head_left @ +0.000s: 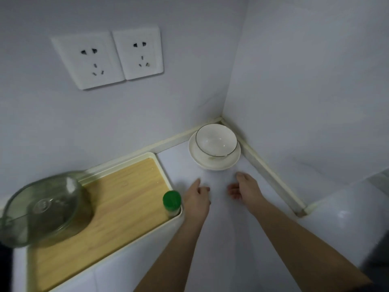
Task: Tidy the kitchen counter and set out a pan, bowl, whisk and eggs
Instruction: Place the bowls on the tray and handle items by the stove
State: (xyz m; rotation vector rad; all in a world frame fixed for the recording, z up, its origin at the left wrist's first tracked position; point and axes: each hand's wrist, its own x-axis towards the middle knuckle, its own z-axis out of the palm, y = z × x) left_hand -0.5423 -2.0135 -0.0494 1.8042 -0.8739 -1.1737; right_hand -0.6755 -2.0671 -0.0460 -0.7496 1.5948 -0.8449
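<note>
Pale grey-white walls (105, 123) meet in a corner, with a cream sealing strip (271, 173) running along their base.

White tabletop (210, 239) fills the lower ground up to that corner.

Rectangular tray with cream rim and wood-look base (130, 192) lies on the tabletop at left, its far edge close to the back wall.

Clear round glass bowl (42, 209) sits over the tray's far left corner, tilted and overhanging the rim. It is blurred, so its contents cannot be told.

Two white wall sockets (90, 60) are mounted side by side on the back wall, above the tray.

Round white plate (212, 163) lies on the tabletop right in the corner. On it stands a white ceramic bowl with a thin dark rim line (215, 141), upright.

Both forearms reach in from the lower edge toward the corner. Left hand (196, 197) is just right of the tray; thumb out, fingers loosely curled, grip slack with nothing in it. Right hand (244, 190) is near the plate's front edge but apart from it, palm turned inward, fingers loosely curled, grip slack and empty. The hands are close together, not touching.

Small bottle with a round green cap (172, 200) stands upright in the tray's near right corner, just beside the left hand.
</note>
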